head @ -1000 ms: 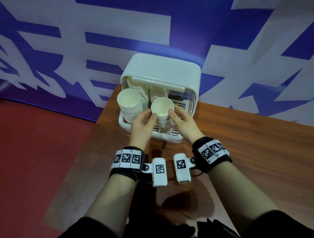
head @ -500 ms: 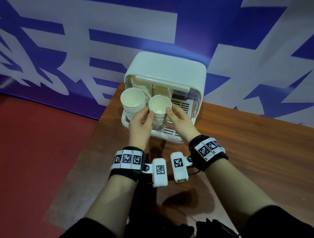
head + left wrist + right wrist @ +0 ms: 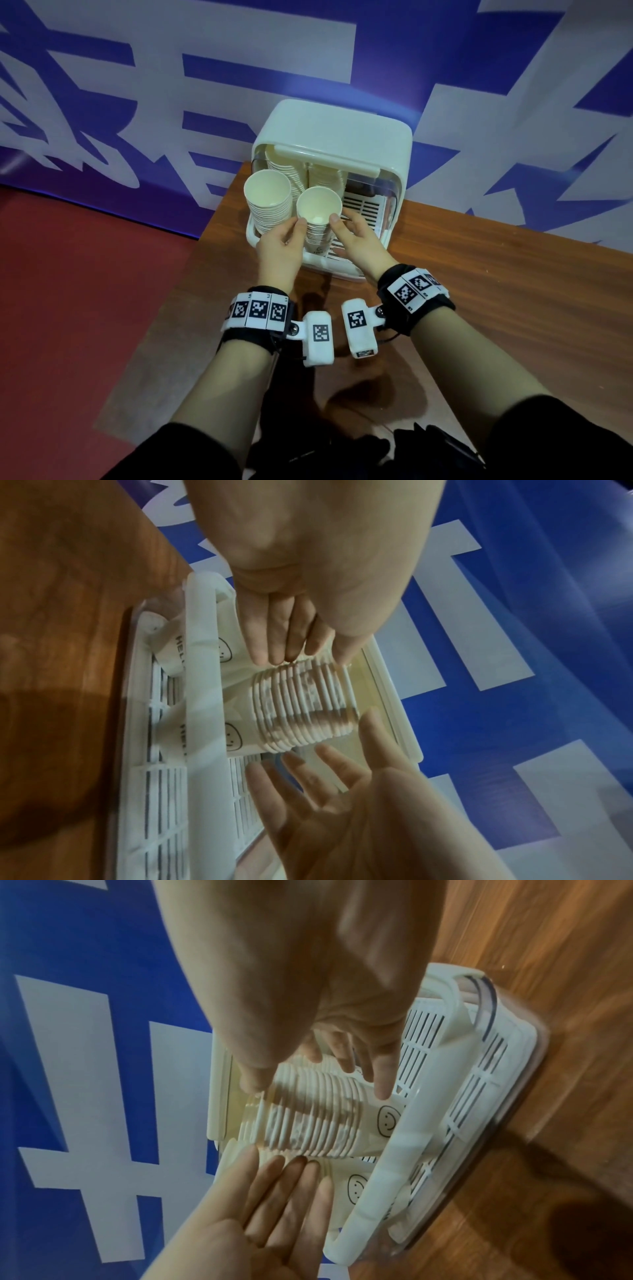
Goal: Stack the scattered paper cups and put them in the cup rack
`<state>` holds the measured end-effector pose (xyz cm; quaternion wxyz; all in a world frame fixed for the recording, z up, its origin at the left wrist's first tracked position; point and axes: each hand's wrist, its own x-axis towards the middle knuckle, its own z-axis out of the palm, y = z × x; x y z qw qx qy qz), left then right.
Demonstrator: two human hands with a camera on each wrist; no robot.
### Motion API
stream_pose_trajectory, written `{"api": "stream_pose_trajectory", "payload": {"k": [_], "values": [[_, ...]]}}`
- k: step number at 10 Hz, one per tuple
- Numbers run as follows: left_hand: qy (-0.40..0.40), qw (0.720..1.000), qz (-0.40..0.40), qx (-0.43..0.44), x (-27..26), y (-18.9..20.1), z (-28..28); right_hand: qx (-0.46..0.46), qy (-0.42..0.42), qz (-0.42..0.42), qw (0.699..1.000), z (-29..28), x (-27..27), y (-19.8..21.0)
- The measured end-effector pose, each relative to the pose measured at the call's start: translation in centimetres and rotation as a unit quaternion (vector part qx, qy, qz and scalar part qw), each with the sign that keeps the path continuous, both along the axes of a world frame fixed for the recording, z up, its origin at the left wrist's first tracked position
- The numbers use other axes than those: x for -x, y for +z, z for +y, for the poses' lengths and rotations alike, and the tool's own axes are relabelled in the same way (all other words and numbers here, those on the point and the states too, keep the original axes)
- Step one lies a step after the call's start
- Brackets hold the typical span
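A stack of white paper cups (image 3: pixel 318 209) stands tilted in the front of the white cup rack (image 3: pixel 335 133), right of a taller stack (image 3: pixel 269 198). My left hand (image 3: pixel 281 243) lies along the stack's left side; the left wrist view shows its fingers (image 3: pixel 284 639) straight against the cup rims (image 3: pixel 301 707). My right hand (image 3: pixel 356 236) is at the stack's right side, thumb near the top rim. Its fingers (image 3: pixel 377 1074) are straight beside the stack (image 3: pixel 308 1118), and it appears spread and slightly apart (image 3: pixel 325 783). More stacked cups fill the rack's back.
The rack sits at the far left corner of a wooden table (image 3: pixel 479 291), against a blue and white wall banner (image 3: pixel 171 102). The rack's slotted floor (image 3: pixel 363 209) is bare on the right. Red floor (image 3: pixel 85 308) lies beyond the table's left edge.
Both hands gripped the stack and carried it a little deeper and leftward into the rack. Now their fingers have straightened and the grip has loosened around the standing stack.
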<state>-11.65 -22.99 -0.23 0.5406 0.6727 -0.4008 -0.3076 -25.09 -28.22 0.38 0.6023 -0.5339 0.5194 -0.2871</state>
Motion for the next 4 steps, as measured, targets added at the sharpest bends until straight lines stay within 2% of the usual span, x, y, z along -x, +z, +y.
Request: {"api": "stream_pose_trajectory", "payload": {"k": [1,3,4], "values": [[0.007,1.0,-0.012,-0.004,0.0,0.3,0.2,-0.008,-0.003,0.019,1.0,0.3,0.6,0.4],[0.077,0.996,-0.035,-0.009,1.3,1.7,1.8,0.02,-0.028,0.064,0.997,2.3,3.0,1.8],[0.051,0.998,-0.027,-0.013,3.1,3.0,2.4,0.048,-0.002,0.083,0.995,3.6,5.4,2.7]]}}
